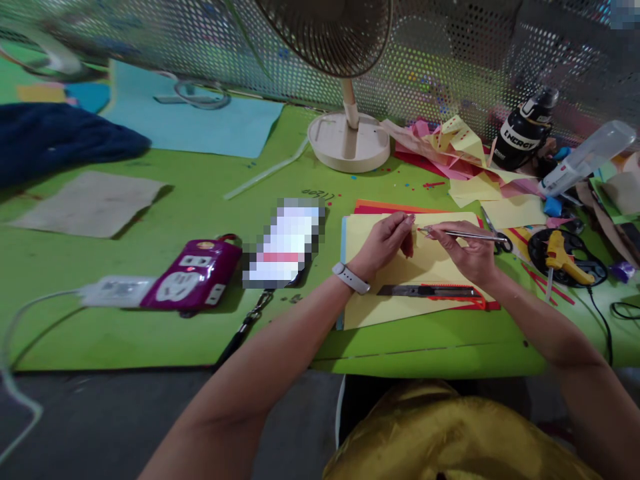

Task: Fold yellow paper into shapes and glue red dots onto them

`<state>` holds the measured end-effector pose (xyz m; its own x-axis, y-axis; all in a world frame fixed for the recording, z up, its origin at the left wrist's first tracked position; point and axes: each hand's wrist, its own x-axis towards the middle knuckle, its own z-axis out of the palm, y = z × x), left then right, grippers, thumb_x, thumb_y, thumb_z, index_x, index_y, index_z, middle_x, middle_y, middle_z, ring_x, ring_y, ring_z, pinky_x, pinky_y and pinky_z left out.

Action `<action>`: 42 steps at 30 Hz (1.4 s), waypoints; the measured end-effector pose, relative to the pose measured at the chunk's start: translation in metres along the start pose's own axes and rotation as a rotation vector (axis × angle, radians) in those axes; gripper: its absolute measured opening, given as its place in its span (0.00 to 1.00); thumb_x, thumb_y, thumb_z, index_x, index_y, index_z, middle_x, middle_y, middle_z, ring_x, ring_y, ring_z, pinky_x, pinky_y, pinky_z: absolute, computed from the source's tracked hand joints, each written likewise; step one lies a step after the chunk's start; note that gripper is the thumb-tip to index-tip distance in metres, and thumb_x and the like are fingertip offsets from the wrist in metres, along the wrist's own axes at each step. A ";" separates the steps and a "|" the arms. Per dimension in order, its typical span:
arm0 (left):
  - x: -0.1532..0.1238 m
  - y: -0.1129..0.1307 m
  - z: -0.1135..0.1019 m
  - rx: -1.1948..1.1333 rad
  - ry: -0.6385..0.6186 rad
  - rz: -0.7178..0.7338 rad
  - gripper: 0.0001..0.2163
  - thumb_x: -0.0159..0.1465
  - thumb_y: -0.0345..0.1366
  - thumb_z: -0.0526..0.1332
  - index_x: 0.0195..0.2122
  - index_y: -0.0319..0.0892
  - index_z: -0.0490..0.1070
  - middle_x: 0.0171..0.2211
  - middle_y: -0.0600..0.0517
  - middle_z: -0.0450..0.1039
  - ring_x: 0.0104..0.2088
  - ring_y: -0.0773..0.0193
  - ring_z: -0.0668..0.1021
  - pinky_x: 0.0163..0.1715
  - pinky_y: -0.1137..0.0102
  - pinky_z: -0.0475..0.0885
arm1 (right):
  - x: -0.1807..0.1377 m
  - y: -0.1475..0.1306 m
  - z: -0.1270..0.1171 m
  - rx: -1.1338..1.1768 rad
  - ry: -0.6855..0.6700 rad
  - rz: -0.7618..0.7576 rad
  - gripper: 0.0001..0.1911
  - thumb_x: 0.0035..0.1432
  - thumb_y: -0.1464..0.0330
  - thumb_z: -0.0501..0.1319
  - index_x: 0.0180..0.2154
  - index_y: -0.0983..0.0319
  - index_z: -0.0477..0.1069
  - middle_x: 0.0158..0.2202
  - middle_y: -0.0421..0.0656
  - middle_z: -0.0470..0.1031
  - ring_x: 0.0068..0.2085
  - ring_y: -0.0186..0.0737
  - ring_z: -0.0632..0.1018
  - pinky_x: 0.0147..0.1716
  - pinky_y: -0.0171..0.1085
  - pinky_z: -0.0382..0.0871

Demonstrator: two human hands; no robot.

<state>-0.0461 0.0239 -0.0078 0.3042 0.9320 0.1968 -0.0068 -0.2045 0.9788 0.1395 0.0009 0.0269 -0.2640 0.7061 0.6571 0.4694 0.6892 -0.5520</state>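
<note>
My right hand grips a slim silver tool, its shaft lying almost level and its tip pointing at my left hand. A speck of red shows by that tip. My left hand is closed in a pinch above the yellow paper; what its fingertips hold is too small to make out. Below both hands, a utility knife with an orange-red edge lies across the yellow paper. Red, orange and blue sheets peek out from under this stack.
Left of the stack lie a lit phone and a purple power socket. A fan stands behind. To the right are scissors, a yellow glue gun, a black bottle and crumpled paper scraps.
</note>
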 end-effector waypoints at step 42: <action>0.000 -0.002 -0.002 -0.047 -0.021 0.014 0.24 0.67 0.60 0.57 0.26 0.44 0.63 0.17 0.55 0.71 0.18 0.69 0.73 0.24 0.73 0.68 | 0.003 0.008 -0.001 0.166 -0.003 0.104 0.08 0.63 0.61 0.66 0.37 0.57 0.82 0.35 0.40 0.85 0.35 0.37 0.84 0.37 0.38 0.82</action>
<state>-0.0477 0.0246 -0.0093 0.3237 0.9226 0.2099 -0.0557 -0.2029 0.9776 0.1429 0.0081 0.0251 -0.2240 0.7750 0.5910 0.3489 0.6299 -0.6938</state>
